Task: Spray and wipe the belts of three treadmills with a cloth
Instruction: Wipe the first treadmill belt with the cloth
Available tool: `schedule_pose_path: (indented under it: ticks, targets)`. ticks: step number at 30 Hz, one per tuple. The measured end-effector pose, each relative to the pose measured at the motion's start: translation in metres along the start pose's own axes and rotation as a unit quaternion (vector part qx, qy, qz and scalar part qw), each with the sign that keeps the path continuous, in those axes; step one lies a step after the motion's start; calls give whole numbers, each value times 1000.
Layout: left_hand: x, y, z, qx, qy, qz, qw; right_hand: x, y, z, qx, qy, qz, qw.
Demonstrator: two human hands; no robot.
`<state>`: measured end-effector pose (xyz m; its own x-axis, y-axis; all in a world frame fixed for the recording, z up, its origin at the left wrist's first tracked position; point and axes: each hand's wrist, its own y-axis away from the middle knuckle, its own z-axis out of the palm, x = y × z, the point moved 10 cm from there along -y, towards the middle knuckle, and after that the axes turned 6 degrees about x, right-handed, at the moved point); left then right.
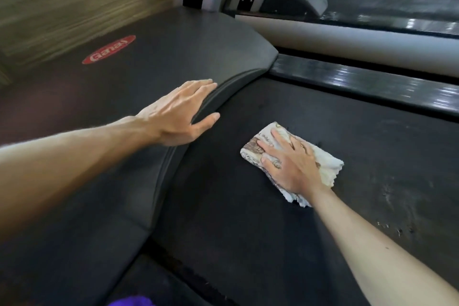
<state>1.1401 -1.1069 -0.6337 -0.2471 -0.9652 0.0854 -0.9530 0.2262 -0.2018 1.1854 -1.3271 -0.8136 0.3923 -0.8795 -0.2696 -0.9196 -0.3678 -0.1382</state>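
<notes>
Wiping of a treadmill belt, seen from the head camera. Nearest, the right hand (290, 166) is laid flat on the folded cloth (323, 166), its fingers (267, 148) straight and slightly spread, pressing the cloth down rather than gripping it. The cloth lies wholly on the belt (248, 218); its patterned end shows beyond the fingertips, and its pale frayed edge shows behind the heel of the palm.

The cloth is judged light, soft and limp: it is best held by flat pressure across the whole pad, since a pinch at one corner would likely let the folds drag open. The belt looks matte and slightly grippy, with pale streaks and specks to the right of the hand, possibly spray residue.

Farther off, the left hand (181, 117) is seen open, its fingers extended and close together, resting on the curved edge of the motor cover (173, 52), apparently as a brace. Beyond the fingertips lies a red logo (109, 49). A glossy side rail (360, 79) borders the belt's far edge.
</notes>
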Motion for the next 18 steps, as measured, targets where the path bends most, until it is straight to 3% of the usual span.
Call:
schedule_pose_path:
  ticks: [5, 18]
  targets:
    - [-14, 12, 8, -12, 32, -9, 999, 4, -6, 0, -6, 15, 55, 998]
    - [-44, 53, -7, 9, 30, -43, 999, 2, -6, -2, -15, 14, 36, 999]
